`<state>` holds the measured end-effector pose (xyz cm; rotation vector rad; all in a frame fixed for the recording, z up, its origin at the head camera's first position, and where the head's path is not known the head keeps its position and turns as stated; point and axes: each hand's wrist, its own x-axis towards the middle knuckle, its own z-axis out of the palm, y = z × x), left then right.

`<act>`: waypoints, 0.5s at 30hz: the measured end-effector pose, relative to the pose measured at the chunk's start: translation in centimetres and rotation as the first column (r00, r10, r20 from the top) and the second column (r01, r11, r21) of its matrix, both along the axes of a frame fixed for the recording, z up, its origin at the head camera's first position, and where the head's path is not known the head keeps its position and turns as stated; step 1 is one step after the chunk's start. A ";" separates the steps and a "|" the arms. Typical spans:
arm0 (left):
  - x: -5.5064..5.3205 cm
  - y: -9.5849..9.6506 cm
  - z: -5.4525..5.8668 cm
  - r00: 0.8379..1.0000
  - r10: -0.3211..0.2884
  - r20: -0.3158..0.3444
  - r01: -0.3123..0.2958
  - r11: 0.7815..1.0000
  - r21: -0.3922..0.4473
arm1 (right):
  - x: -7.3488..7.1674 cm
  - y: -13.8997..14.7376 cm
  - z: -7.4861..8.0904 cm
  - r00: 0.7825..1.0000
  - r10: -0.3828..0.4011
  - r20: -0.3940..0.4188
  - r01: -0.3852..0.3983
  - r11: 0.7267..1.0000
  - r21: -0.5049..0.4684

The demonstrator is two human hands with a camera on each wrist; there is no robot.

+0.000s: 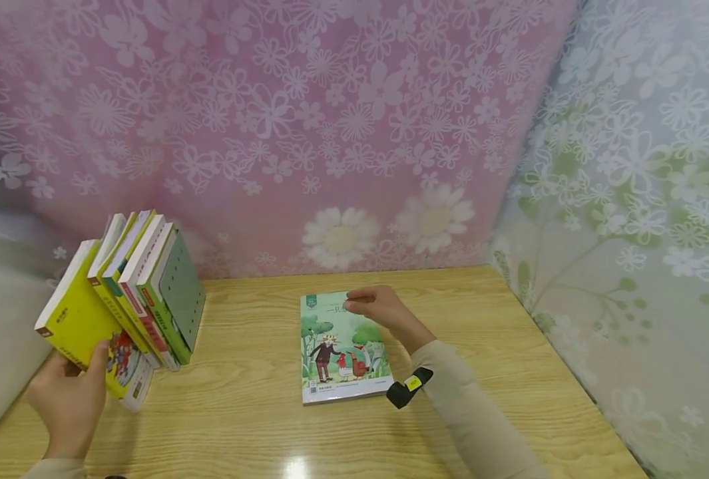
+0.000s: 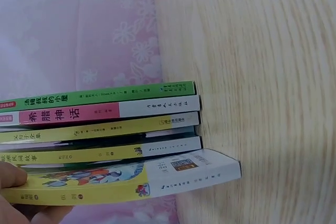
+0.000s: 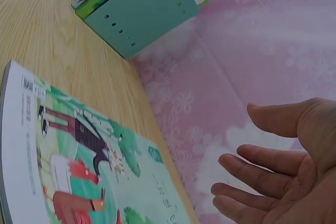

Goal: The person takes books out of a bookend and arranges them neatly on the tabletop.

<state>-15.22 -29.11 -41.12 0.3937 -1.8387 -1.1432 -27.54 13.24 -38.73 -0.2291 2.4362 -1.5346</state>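
At the left of the head view, my left hand (image 1: 69,399) grips a yellow book (image 1: 84,313) by its spine side, thumb on the cover. This book tilts at the outer end of a row of upright books (image 1: 144,286); the left wrist view shows their spines, among them a pink-and-white one (image 2: 94,113) and a green one (image 2: 105,95). My right hand (image 1: 390,313) hovers over the upper right corner of a green picture book (image 1: 345,352) lying flat, its cover showing a cat and birds. In the right wrist view the right fingers (image 3: 257,177) are loosely extended and hold nothing.
A mint-green bookend (image 1: 183,293) with small holes stands at the row's right end. The wooden table (image 1: 240,412) meets a pink flowered curtain (image 1: 258,166) behind and a pale flowered one (image 1: 642,233) at the right. A black strap (image 1: 408,389) circles my right wrist.
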 end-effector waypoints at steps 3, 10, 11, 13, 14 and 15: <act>0.0 0.1 0.0 1.000 0.002 -0.006 -0.002 1.000 0.004 | 0.3 -0.6 0.5 1.000 0.013 -0.008 -0.013 1.000 -0.003; 0.7 0.4 0.1 1.000 0.008 0.002 -0.008 0.999 0.036 | 0.7 -1.9 1.6 0.998 0.064 -0.021 -0.064 0.998 -0.002; 1.0 0.3 0.1 1.000 0.013 0.011 -0.014 1.000 0.025 | 0.8 -2.1 1.7 0.997 0.075 -0.021 -0.075 0.997 -0.005; 1.6 0.2 0.2 0.999 0.027 0.044 -0.026 1.000 -0.011 | 0.9 -2.4 1.8 0.995 0.095 -0.025 -0.096 0.995 -0.009; 1.9 0.1 0.2 0.997 0.036 0.064 -0.034 0.999 -0.029 | 0.9 -2.6 1.9 0.994 0.104 -0.027 -0.105 0.994 -0.011; 2.2 0.1 0.2 0.995 0.044 0.089 -0.041 0.998 -0.043 | 1.0 -2.7 1.9 0.994 0.111 -0.025 -0.111 0.994 -0.015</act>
